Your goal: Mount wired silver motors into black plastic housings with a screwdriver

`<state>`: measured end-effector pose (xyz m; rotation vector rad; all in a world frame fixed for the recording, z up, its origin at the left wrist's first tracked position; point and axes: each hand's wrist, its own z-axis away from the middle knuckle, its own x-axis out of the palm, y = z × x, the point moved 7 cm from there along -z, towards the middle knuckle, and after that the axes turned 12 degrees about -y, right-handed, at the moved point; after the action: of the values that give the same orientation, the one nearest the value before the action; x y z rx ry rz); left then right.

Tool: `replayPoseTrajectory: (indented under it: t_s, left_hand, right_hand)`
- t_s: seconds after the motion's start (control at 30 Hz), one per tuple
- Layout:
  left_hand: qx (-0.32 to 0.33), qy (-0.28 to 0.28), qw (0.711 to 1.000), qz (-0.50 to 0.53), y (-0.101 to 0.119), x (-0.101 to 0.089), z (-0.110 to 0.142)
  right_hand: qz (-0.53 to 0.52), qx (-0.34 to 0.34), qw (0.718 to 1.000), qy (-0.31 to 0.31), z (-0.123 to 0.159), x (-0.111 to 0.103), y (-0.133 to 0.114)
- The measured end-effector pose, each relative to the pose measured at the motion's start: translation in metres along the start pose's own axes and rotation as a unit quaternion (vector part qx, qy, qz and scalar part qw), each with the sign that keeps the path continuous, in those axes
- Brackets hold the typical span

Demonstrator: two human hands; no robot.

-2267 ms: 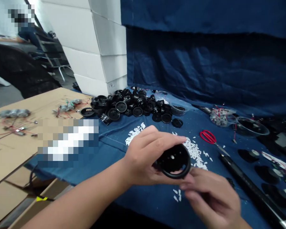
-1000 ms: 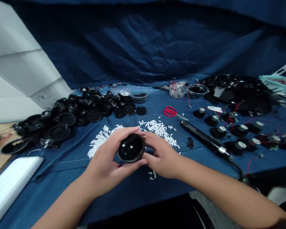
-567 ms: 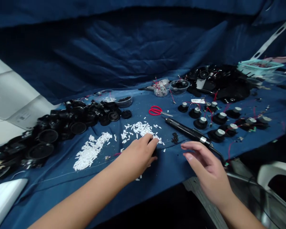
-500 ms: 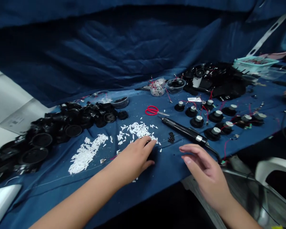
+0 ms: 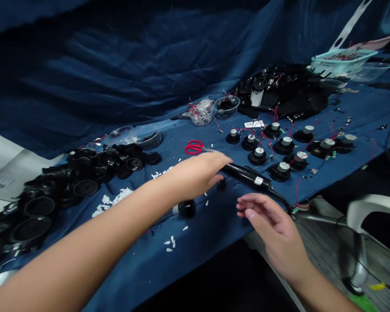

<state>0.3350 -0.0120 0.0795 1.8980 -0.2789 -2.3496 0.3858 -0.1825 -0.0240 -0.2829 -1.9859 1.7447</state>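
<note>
My left hand (image 5: 198,171) reaches across the blue cloth, fingers spread and holding nothing, its fingertips at the near end of a black corded soldering iron (image 5: 247,174). Contact between them is hard to judge. Below that hand, a short black cylindrical part (image 5: 186,208) with a white end lies on the cloth, apart from both hands. My right hand (image 5: 268,219) hangs open and empty near the table's front edge, below the iron. A small heap of black bits (image 5: 221,184) sits just beyond its fingers.
Several wired black units with pale caps (image 5: 284,145) stand in rows at right. Black round housings (image 5: 84,187) are heaped at left, beside white plastic bits (image 5: 112,199). Red scissors (image 5: 194,147), plastic bowls and a teal basket (image 5: 342,60) lie beyond.
The view has swung and tilted. My left hand has moved forward off the black part, leaving it uncovered on the cloth, and now reaches the iron. My right hand has shifted little.
</note>
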Motion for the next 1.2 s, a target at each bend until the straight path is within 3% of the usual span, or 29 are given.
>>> replayPoseTrajectory:
  t_s: [0.1, 0.2, 0.33, 0.5, 0.57, 0.63, 0.7, 0.77, 0.87, 0.97, 1.2]
  left_hand:
    - [0.049, -0.048, 0.998, -0.008, -0.018, 0.011, -0.051]
    - [0.066, -0.067, 0.995, -0.010, -0.028, 0.021, -0.073]
    - [0.082, -0.045, 0.996, 0.003, -0.012, 0.010, -0.061]
    - [0.125, -0.017, 0.990, 0.065, 0.042, -0.019, -0.034]
    - [0.136, 0.009, 0.986, 0.098, 0.051, -0.027, -0.025]
    - [0.095, 0.061, 0.986, 0.126, 0.038, -0.029, -0.015]
    - [0.016, 0.092, 0.987, 0.129, 0.009, -0.021, -0.005]
    - [-0.044, 0.076, 0.990, 0.114, -0.021, -0.003, 0.001]
    - [-0.047, 0.026, 0.992, 0.117, -0.047, 0.026, 0.001]
    - [-0.035, 0.004, 0.991, 0.132, -0.054, 0.040, -0.006]
    - [-0.016, -0.003, 0.986, 0.164, -0.051, 0.046, -0.018]
  right_hand:
    - [-0.150, 0.050, 0.987, 0.037, -0.001, -0.001, 0.005]
    - [-0.280, 0.087, 0.954, 0.065, -0.002, -0.002, 0.005]
    - [-0.362, 0.132, 0.921, 0.063, -0.007, -0.005, 0.007]
    - [-0.302, -0.020, 0.947, 0.106, -0.026, -0.030, -0.007]
    - [-0.272, -0.064, 0.952, 0.121, -0.034, -0.037, -0.013]
    - [-0.257, -0.097, 0.951, 0.144, -0.037, -0.046, -0.019]
    - [-0.241, -0.124, 0.947, 0.173, -0.033, -0.058, -0.026]
    - [-0.219, -0.142, 0.945, 0.199, -0.026, -0.072, -0.031]
    - [-0.202, -0.134, 0.946, 0.215, -0.016, -0.085, -0.029]
    - [-0.211, -0.111, 0.946, 0.218, -0.011, -0.088, -0.021]
    - [-0.212, -0.095, 0.943, 0.240, -0.013, -0.082, -0.018]
